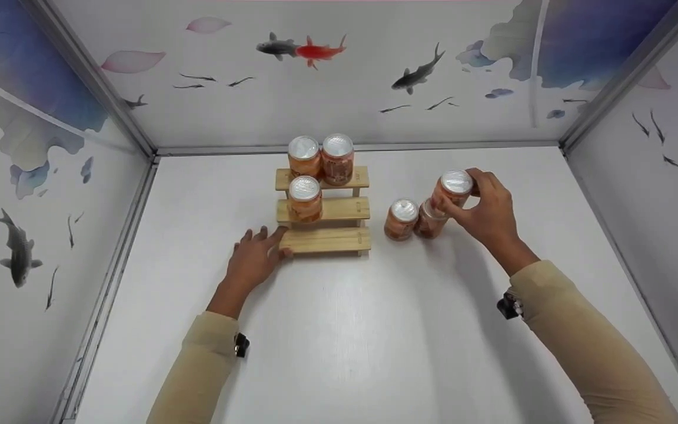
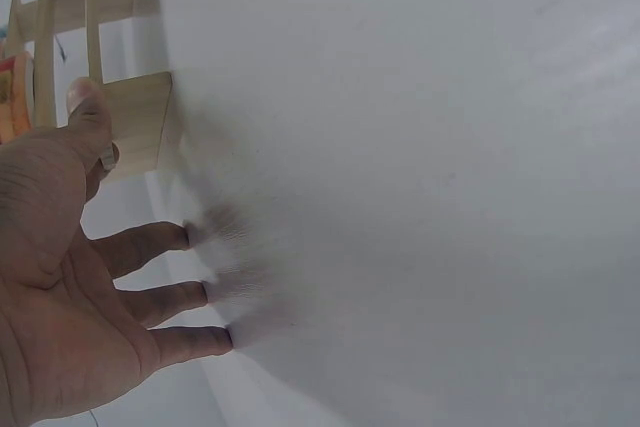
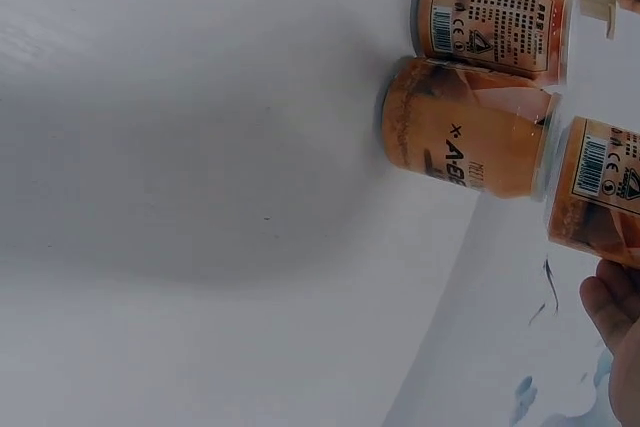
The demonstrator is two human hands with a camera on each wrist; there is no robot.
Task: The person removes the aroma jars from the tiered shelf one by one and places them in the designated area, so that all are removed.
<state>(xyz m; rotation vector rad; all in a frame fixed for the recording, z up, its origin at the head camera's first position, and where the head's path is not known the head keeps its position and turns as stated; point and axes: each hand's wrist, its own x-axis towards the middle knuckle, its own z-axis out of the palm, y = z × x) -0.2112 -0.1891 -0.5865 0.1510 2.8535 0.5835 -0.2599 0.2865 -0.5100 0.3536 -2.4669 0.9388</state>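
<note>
My right hand [image 1: 489, 215] grips an orange-labelled can [image 1: 455, 183] with a silver lid, thumb on the near side and fingers on the far side. Its base is right at the top of a second can [image 3: 465, 132], which stands on the table against a third can [image 1: 401, 221]. At the left end of a three-step wooden rack [image 1: 325, 240], my left hand [image 1: 252, 259] pinches the lowest step with thumb and index finger. The other fingertips [image 2: 222, 339] of that hand touch the table surface.
Two more cans stand side by side on the rack's top step [image 1: 283, 178]. Another can [image 1: 305, 200] is at the left of the middle step [image 1: 345, 208]. White panels with fish pictures enclose the table [image 1: 339, 330] at the back and sides.
</note>
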